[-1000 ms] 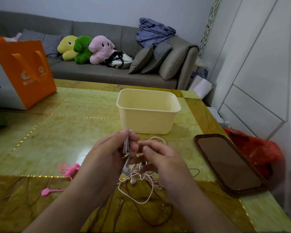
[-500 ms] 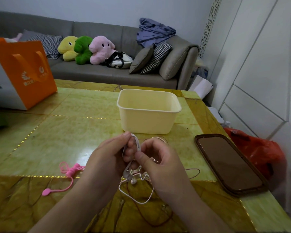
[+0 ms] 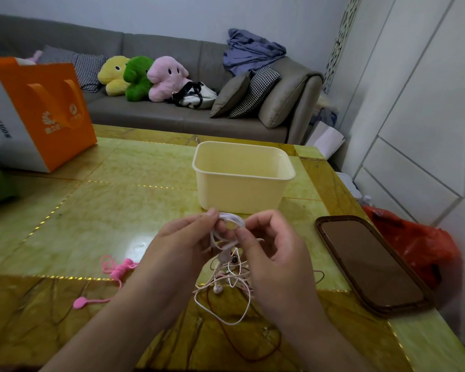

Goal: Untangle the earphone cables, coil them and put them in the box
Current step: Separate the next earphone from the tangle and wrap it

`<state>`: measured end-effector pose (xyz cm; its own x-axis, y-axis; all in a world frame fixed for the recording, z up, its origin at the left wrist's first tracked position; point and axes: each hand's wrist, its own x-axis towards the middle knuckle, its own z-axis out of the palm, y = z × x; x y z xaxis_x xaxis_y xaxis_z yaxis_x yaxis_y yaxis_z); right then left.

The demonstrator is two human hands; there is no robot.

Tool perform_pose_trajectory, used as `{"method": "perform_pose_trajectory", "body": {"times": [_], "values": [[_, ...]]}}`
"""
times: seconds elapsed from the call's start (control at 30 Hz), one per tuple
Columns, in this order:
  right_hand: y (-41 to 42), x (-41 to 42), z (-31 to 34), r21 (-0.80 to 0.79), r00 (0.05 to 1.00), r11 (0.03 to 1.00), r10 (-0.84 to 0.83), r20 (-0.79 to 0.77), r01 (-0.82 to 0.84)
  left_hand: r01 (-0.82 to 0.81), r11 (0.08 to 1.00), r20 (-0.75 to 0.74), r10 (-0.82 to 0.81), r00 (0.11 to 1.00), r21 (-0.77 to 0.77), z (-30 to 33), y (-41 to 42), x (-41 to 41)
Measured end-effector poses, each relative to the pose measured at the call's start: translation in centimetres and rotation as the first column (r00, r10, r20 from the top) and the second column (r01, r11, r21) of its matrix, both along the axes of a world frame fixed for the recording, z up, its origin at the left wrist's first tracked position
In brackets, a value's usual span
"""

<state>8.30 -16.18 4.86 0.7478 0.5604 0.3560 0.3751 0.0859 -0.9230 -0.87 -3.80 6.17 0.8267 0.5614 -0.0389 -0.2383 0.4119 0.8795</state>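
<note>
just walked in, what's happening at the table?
A person is working on a tangle of white earphone cables at a green table. Both hands pinch a small coiled loop at the top of it, the left hand on one side and the right hand on the other, while the loose rest hangs down onto the table. The cream box stands just behind the hands; no cable shows in it. A pink cable tie lies to the left, a dark tray to the right.

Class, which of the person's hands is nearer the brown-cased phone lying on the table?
Right. The right hand is beside the brown-cased phone, just left of it; the left hand is farther left, beyond the white earphone cable.
</note>
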Motion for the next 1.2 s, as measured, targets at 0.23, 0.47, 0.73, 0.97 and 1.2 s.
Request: {"method": "perform_pose_trajectory", "body": {"times": [0.23,0.47,0.73,0.97,1.2], "values": [[-0.6,1.1,0.6,-0.112,0.989,0.993,0.06,0.137,-0.045,-0.004,0.971,-0.073,0.022,0.997,0.239,0.1,1.0,-0.5],[-0.8,1.7,0.3,-0.273,0.931,0.961,0.133,0.34,-0.038,0.012,0.749,-0.112,0.084,0.99,0.662,-0.5,1.7,-0.7],[-0.2,0.1,0.4,0.025,0.994,0.996,0.088,-0.06,-0.086,-0.197,0.905,-0.005,0.215,0.977,0.376,-0.8,0.6,-0.5],[0.0,0.4,-0.2,-0.033,0.995,0.995,0.098,0.01,-0.098,0.018,0.856,-0.167,0.079,0.983,0.516,0.0,1.9,-1.5],[0.9,-0.7,-0.7,-0.09,0.994,0.99,0.112,-0.001,-0.112,0.138,0.768,-0.298,0.071,0.952,0.626,0.3,3.3,-2.6]]}}
